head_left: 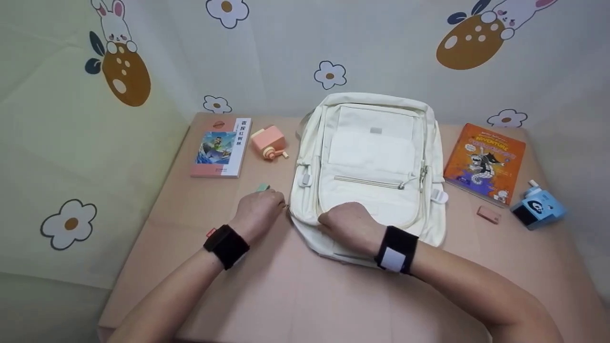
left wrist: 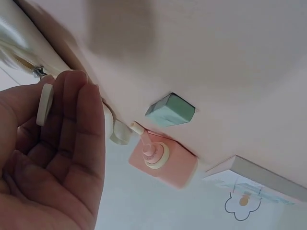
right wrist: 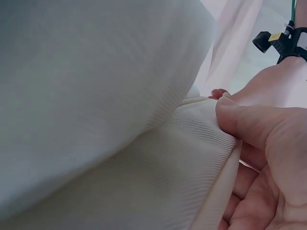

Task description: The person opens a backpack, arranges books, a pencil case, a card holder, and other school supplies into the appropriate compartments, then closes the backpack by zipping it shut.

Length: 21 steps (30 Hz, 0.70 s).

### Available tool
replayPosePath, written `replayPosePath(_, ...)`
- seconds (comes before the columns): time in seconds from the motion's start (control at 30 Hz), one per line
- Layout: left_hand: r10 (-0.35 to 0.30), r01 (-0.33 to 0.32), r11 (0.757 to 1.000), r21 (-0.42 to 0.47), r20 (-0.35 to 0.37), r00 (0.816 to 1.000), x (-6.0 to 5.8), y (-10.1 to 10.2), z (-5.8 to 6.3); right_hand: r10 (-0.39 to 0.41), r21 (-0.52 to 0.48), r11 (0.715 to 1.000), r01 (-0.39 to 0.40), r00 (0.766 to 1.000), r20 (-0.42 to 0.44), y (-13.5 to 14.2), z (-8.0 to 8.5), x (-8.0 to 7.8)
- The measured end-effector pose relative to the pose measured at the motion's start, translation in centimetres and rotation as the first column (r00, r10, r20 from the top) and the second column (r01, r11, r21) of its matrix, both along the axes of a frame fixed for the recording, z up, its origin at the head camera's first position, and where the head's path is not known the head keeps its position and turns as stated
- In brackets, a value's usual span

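A cream backpack lies on the table with its front pocket facing up. At its lower left side, my left hand pinches a zipper pull; in the left wrist view a pale tab sits between thumb and fingers, close to a metal slider on the zipper. My right hand is over the bag's lower front, and in the right wrist view its thumb and fingers grip a ribbed fabric edge of the backpack. A green eraser-like block lies just beyond the left hand.
Left of the bag are a pink pencil sharpener with a crank and a book with a pink and white cover. To the right lie an orange book, a small pink block and a blue crank sharpener. A printed curtain hangs behind.
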State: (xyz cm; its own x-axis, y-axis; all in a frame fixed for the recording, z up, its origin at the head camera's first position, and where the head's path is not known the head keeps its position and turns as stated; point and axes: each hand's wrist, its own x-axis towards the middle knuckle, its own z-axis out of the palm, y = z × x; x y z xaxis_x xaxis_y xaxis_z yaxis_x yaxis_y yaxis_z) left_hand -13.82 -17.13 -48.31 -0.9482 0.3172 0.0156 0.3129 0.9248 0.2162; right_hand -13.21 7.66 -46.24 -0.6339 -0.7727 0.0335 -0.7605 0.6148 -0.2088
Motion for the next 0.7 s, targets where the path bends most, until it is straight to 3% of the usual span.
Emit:
replayPosePath(0.23, -0.002, 0.001, 0.999, 0.032, 0.026, 1.0, 0.3, -0.1, 0.0, -0.044, 0.041, 0.998, 0.045, 0.999, -0.025, -0.9, 0.9, 0.2)
replayPosePath(0.43, 0.025, -0.025, 1.0, 0.009, 0.033, 0.999, 0.4, -0.1, 0.0, -0.025, 0.105, 0.994, 0.031, 0.998, -0.057, -3.3, 1.6, 0.1)
replayPosePath(0.53, 0.021, -0.021, 1.0, 0.005, 0.03, 0.999, 0.4, -0.1, -0.1, -0.022, 0.152, 0.988, 0.033, 0.997, -0.074, -4.2, 1.4, -0.1)
replayPosePath(0.7, -0.009, 0.01, 1.0, -0.005, 0.014, 1.0, 0.3, -0.2, 0.0, 0.0, 0.179, 0.983, 0.032, 0.984, -0.179, -4.5, 0.4, 0.1)
